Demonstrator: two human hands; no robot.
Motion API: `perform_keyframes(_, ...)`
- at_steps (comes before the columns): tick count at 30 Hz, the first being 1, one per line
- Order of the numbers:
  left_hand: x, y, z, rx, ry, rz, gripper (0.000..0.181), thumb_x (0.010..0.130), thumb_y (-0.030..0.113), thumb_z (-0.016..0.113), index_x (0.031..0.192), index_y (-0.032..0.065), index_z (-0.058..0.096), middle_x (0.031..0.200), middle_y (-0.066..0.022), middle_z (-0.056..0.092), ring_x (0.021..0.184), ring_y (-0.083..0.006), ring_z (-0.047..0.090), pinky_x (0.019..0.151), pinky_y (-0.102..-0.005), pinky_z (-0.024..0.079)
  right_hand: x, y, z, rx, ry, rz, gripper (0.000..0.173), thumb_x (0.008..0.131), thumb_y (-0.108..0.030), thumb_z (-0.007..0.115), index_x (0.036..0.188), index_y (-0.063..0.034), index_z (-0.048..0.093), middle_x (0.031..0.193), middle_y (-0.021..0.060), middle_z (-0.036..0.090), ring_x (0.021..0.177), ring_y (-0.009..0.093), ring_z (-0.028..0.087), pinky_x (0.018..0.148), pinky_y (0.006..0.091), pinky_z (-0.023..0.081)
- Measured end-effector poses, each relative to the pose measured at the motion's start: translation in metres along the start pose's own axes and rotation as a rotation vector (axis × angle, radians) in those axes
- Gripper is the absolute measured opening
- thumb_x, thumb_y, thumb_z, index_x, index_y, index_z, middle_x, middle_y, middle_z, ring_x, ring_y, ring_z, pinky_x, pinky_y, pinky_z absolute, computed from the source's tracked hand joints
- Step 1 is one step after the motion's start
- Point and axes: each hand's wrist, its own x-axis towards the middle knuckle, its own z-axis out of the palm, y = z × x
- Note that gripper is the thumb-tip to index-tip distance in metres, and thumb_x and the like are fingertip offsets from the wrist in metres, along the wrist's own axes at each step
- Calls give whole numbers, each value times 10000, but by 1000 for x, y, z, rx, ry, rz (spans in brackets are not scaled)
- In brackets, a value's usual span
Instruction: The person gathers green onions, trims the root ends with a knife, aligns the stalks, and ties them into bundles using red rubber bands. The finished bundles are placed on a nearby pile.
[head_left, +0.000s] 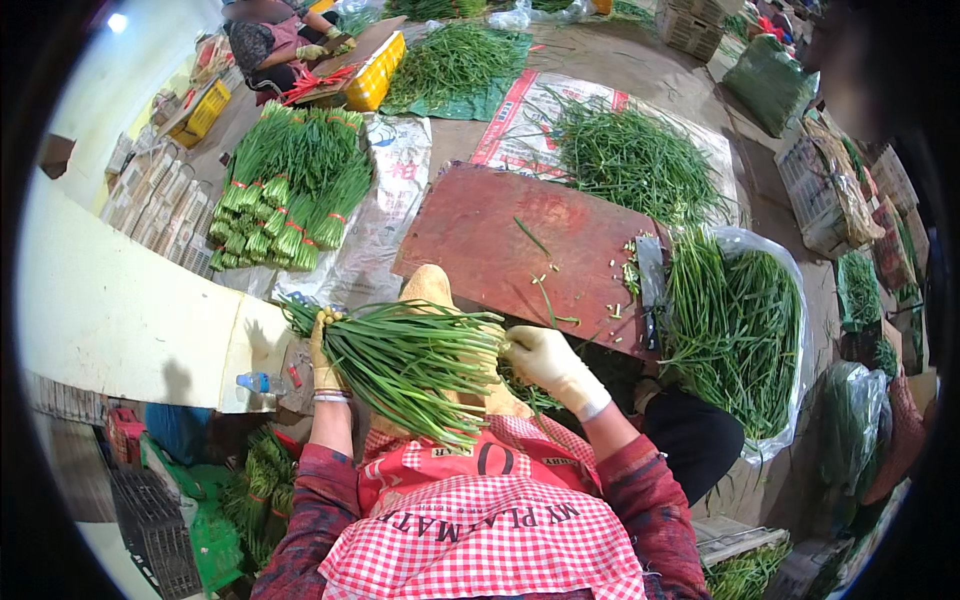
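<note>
My left hand (328, 352), in a yellowish work glove, grips a loose bunch of garlic chives (409, 360) near its leafy end. The bunch lies sideways above my lap, its pale stem ends pointing right. My right hand (553, 369), in a cream glove, has its fingers curled together against those stem ends; whether they pinch a stem is hidden. Just beyond is a reddish-brown board (517, 240) bearing chive scraps and cut stem bits (631, 277). On its right edge rests a cleaver (649, 270), its black handle towards me.
Right of the board, a plastic-lined container (799, 375) holds loose chives. Banded chive bundles (289, 187) are stacked at left on sacking (397, 180). A chive heap (637, 157) lies behind the board. Another person (274, 45) sits far left by a yellow crate (379, 71). A bottle (259, 382) lies near my left wrist.
</note>
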Motion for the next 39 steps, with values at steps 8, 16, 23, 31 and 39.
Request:
perform_keyframes(8,-12,6,19,25,59,89,149,949,240,643,892,103,653,822,-30,648,860,-175,627,845,-360,534,-55,-21,-25,-435,351,-389,354,813,-152,690,1159,-88,650,779,84,672,687,266,660,620,365,525)
perform_keyframes(16,-31,14,81,11,153,105,125,957,223,638,926,109,678,820,7,664,846,-157,633,832,-369,546,6,-57,50,-1032,147,-707,202,787,-128,602,985,-117,640,701,55,637,649,242,666,572,359,520)
perform_keyframes(23,-31,15,44,-25,133,156,133,963,220,631,948,90,655,833,-6,649,875,-158,623,847,-357,536,-19,67,0,-1114,-136,-52,169,824,-231,641,916,-96,688,848,110,715,803,309,706,680,427,551)
perform_keyframes(31,-27,-1,10,-46,136,133,130,938,215,661,955,87,663,839,6,646,897,-158,628,851,-352,539,-15,28,11,372,-400,-20,714,956,-476,596,1457,-8,397,1357,134,548,1199,230,569,1012,370,456)
perform_keyframes(39,-29,1,24,-61,24,160,133,932,211,668,987,89,671,881,-3,669,928,-162,634,871,-367,542,3,0,62,881,-190,285,354,920,-235,698,1210,-39,642,1085,56,694,955,173,667,860,323,538)
